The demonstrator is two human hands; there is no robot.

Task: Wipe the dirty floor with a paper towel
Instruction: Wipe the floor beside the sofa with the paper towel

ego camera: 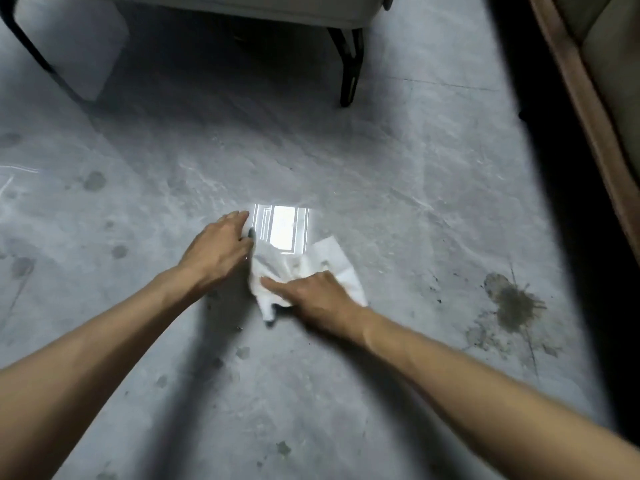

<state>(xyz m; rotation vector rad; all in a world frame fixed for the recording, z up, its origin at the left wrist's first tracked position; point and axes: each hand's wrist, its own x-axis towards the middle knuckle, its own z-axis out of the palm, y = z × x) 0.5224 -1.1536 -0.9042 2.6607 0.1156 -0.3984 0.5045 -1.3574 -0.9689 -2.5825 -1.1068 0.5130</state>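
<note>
- On the grey stone floor (pixel 346 161), near the middle of the view, lies a white paper towel (pixel 332 258), crumpled on its left and flatter toward its right corner.
- The right hand (pixel 318 296) rests on top of the towel's near part, with one finger stretched left across the paper. Its other fingers bend down into the folds, and I cannot tell whether they grip the towel or only press it.
- The left hand (pixel 218 251) sits just beside the towel's left edge, palm down, fingers stretched forward and loose, holding nothing that shows. Whether it touches the paper is hard to make out.
- A bright reflection (pixel 280 226) on the floor lies just beyond the towel, and the towel's far edge blends into the glare.
- A dark splattered stain (pixel 512 306) sits well to the right of the towel, apart from it.
- Small dull spots (pixel 94 181) dot the floor to the left and in front.
- A pale chair (pixel 242 5) at the top is cut off by the frame, with one dark leg (pixel 349 71) showing fully.
- A sofa (pixel 595 81) with a tan edge is cut off at the right, with deep shadow under it.
</note>
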